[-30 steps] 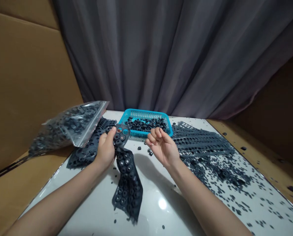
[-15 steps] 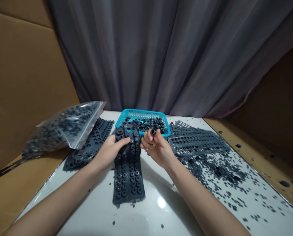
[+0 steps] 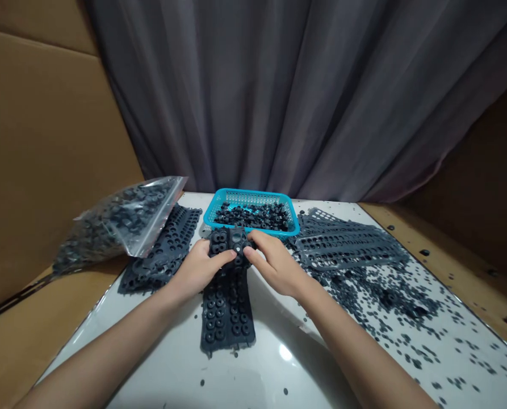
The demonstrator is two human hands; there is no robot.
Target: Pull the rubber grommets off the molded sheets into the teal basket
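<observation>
— Bag (image 3: 117, 224) at the frame's left: what material?
— Clear, glossy plastic, full of small dark pieces (image 3: 129, 207). Then come slumped dark sheets (image 3: 174, 233) with round holes.
— Left hand (image 3: 197, 264)?
— Gripping the upper end of the studded strip (image 3: 227, 312) at centre, thumb on top, other fingers hidden.
— Which way does it point?
— Long axis nearly vertical, ragged free end toward bottom centre. It looks rubbery, ring-shaped knobs in paired columns. Above it sits a blue lattice basket (image 3: 253, 199).
— Right hand (image 3: 279, 264)?
— Narrowed, thumb and forefinger on the strip's upper right edge. Farther right, perforated panels (image 3: 351, 250) lie above scattered flecks (image 3: 385, 298).
</observation>
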